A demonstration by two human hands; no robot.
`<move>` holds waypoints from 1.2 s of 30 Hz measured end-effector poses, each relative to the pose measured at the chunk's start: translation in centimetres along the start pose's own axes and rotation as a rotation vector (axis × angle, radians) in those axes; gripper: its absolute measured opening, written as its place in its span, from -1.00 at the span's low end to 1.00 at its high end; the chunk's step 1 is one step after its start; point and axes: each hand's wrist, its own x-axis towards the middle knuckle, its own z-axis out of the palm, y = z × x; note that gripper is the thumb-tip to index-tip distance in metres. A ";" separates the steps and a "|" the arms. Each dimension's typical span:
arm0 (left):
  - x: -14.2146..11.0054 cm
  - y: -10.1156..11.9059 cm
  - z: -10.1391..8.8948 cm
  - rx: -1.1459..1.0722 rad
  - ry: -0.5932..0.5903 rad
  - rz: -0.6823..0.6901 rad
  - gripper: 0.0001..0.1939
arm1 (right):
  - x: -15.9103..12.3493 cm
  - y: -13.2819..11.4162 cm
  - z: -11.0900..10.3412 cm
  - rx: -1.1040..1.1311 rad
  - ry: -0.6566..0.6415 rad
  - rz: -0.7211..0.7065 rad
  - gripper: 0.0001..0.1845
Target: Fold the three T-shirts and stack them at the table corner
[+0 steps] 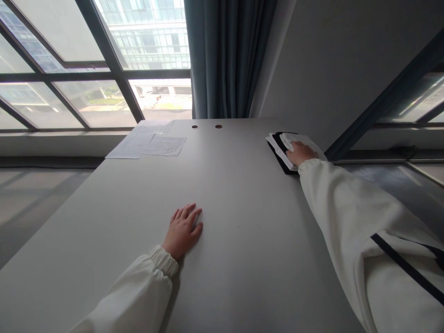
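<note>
My left hand (182,231) rests on the bare middle of the white table (222,273), palm down with its fingers stretched out and nothing in them. At the table's right edge, my right hand (300,153) is on a stack of folded black and white cloth, its fingers bent over the top white folded cloth (308,140). Black layers (279,138) show between and beneath the white ones. My fingertips are partly hidden in the fabric, and how many pieces the stack holds I cannot tell.
Several sheets of paper (164,145) lie at the table's far left corner. Two round cable holes (218,126) sit near the far edge. Beyond stand a blue-grey curtain (225,60) and a large window (156,41); a grey wall (322,69) rises on the right.
</note>
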 end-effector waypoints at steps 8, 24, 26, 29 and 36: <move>0.1 -0.1 0.1 -0.008 0.003 -0.002 -0.54 | -2.7 -1.8 1.0 -0.061 -0.027 0.061 -0.20; 2.4 -0.8 0.8 0.022 -0.062 0.156 -0.47 | -25.2 -12.8 2.7 0.005 -0.333 -0.083 -0.31; 2.4 -0.7 1.2 0.047 -0.062 0.167 -0.45 | -26.6 -14.8 2.2 0.015 -0.322 -0.113 -0.29; 2.0 -0.1 1.6 0.090 -0.088 0.174 -0.42 | -29.0 -18.4 1.4 0.029 -0.325 -0.157 -0.25; -0.3 1.7 1.4 0.138 -0.144 0.177 -0.39 | -34.8 -25.2 -0.9 0.171 -0.400 -0.334 -0.20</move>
